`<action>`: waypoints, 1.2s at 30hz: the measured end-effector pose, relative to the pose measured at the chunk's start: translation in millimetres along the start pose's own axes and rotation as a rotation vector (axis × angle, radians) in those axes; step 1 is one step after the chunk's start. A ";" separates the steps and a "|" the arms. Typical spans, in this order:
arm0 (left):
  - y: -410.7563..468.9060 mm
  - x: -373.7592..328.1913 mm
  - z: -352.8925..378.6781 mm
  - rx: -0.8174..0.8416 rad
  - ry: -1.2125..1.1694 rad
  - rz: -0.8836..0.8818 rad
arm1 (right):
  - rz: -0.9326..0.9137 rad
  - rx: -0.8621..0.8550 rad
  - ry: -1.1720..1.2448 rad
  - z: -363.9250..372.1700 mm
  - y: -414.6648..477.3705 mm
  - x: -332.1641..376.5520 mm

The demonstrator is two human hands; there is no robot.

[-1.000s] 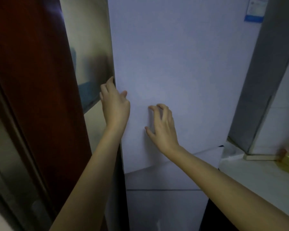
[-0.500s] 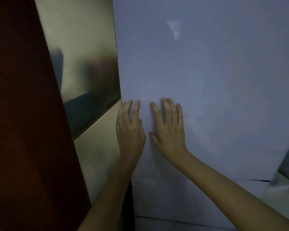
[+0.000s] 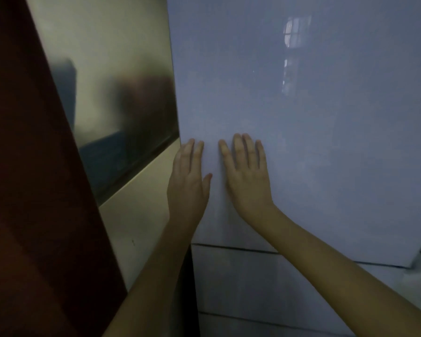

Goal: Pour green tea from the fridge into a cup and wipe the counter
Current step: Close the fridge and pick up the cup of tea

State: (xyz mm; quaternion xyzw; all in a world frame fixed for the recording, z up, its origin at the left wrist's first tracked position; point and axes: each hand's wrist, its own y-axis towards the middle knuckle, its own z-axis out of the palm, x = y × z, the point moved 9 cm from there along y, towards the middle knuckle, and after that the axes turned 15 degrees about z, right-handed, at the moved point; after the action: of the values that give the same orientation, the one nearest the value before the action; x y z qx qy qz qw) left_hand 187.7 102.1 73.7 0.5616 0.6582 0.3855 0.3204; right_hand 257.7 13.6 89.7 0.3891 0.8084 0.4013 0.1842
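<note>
Hands near the camera: left hand (image 3: 187, 183) and right hand (image 3: 247, 176) lie flat side by side on the shut upper fridge door (image 3: 301, 142), fingers (image 3: 238, 149) straight and close together, the left one at the door's left edge. Door looks stiff, smooth and slippery, no handle showing, so that edge seems the place to hook fingertips and pull; tea is unseen, presumably behind it
</note>
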 end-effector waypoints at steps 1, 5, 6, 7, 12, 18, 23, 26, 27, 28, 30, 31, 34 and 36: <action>-4.6 -1.5 -1.6 0.041 -0.043 -0.007 | 0.001 0.045 0.032 -2.8 -1.9 -0.5; -36.8 -10.8 -11.0 0.235 -0.199 -0.057 | 0.084 0.304 0.186 -14.7 -34.3 -6.4; -47.8 -16.3 -12.8 0.316 -0.179 -0.036 | 0.115 0.391 0.215 -15.0 -49.5 -9.5; -61.0 -22.8 -13.4 0.407 -0.169 -0.013 | 0.147 0.479 0.228 -14.6 -67.6 -14.0; -146.1 -72.3 -10.7 0.852 -0.270 0.061 | 0.248 0.756 0.152 -24.7 -180.8 -42.3; -225.4 -145.1 -28.2 1.082 -0.326 0.124 | 0.337 0.931 0.057 -68.4 -294.7 -77.2; -290.0 -216.4 -50.9 1.217 -0.431 0.227 | 0.369 1.029 0.054 -108.3 -374.3 -90.8; -314.3 -248.3 -61.9 1.243 -0.426 0.322 | 0.390 1.053 0.007 -124.7 -408.8 -96.1; -318.8 -255.9 -64.5 1.239 -0.406 0.353 | 0.396 1.044 -0.006 -130.9 -416.2 -99.1; -322.1 -262.2 -66.5 1.234 -0.385 0.382 | 0.404 1.026 -0.012 -137.9 -421.9 -103.5; -326.1 -275.2 -71.3 1.232 -0.334 0.446 | 0.437 0.981 0.000 -156.6 -432.0 -116.6; -327.7 -282.5 -73.8 1.235 -0.308 0.479 | 0.463 0.953 0.019 -168.6 -437.4 -125.5; -327.7 -315.6 -81.8 1.212 -0.279 0.581 | 0.570 0.827 0.012 -216.5 -456.2 -162.6; -323.9 -350.7 -89.7 1.175 -0.325 0.641 | 0.639 0.783 -0.057 -250.9 -473.5 -188.9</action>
State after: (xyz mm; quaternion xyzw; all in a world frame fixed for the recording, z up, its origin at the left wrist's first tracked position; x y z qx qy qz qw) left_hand 8.9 -280.4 -166.6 0.8598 0.5032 -0.0486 -0.0724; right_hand -4.4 -437.6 -135.1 0.6678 0.7334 0.0936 -0.0858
